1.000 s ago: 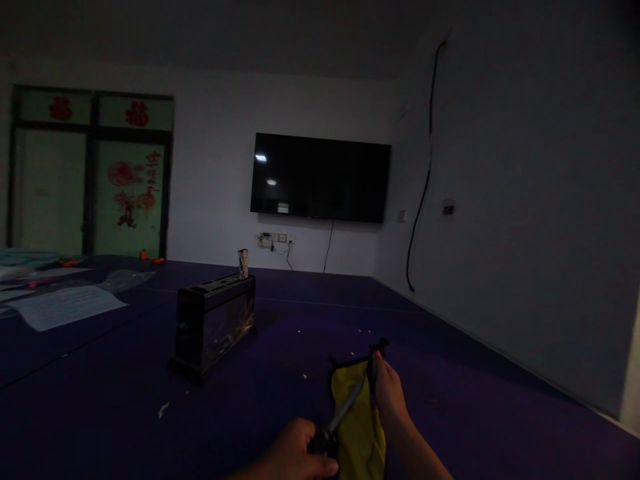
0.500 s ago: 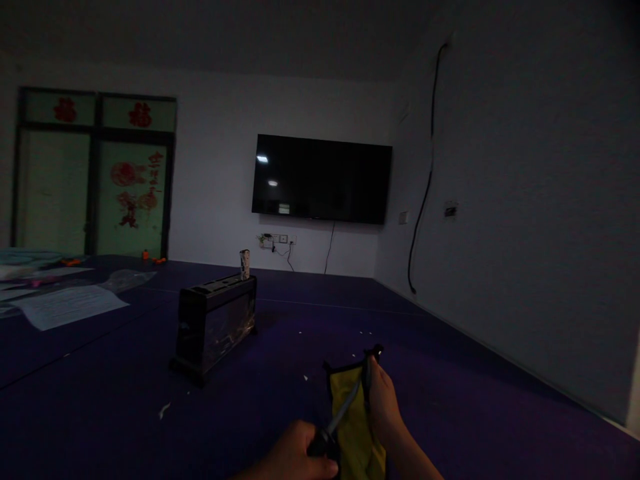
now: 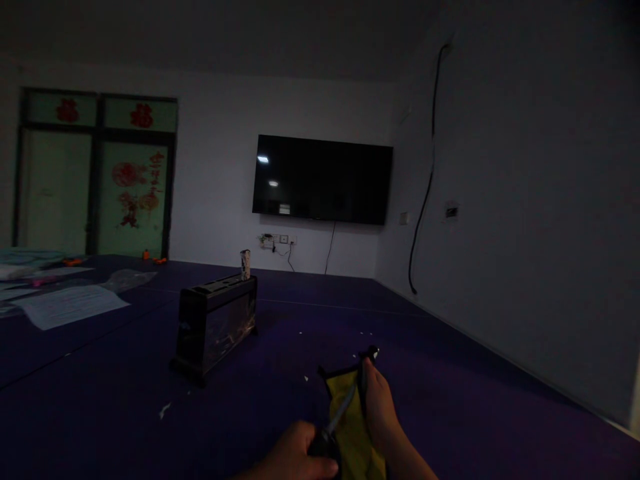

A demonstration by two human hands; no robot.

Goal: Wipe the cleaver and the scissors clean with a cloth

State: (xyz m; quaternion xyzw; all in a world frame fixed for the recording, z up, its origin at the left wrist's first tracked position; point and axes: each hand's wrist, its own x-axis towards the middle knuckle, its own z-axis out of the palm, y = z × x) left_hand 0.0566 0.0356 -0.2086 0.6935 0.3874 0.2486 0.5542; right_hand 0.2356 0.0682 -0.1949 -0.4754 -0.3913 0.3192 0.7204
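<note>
At the bottom middle, my left hand (image 3: 297, 457) is closed round the black handle of a knife-like tool (image 3: 342, 408). Its long grey blade or shaft slants up and right, across a yellow cloth piece with black edging (image 3: 353, 430). My right hand (image 3: 379, 399) grips this cloth along its right black edge, its thumb near the upper corner. The tip of the tool ends close to that thumb; whether it touches the hand or only the cloth I cannot tell. The cloth's lower end runs out of view.
A black box-shaped device (image 3: 220, 323) stands left of my hands on the purple surface (image 3: 280, 373), a speckled stick (image 3: 245, 265) upright on top. Small white scraps (image 3: 165, 410) lie about. Papers (image 3: 70, 305) and clear plastic (image 3: 129, 280) are far left. A television (image 3: 323, 179) hangs on the wall.
The cloth's upper end and my right hand have shifted slightly left and down. My left hand keeps its grip on the tool almost in place.
</note>
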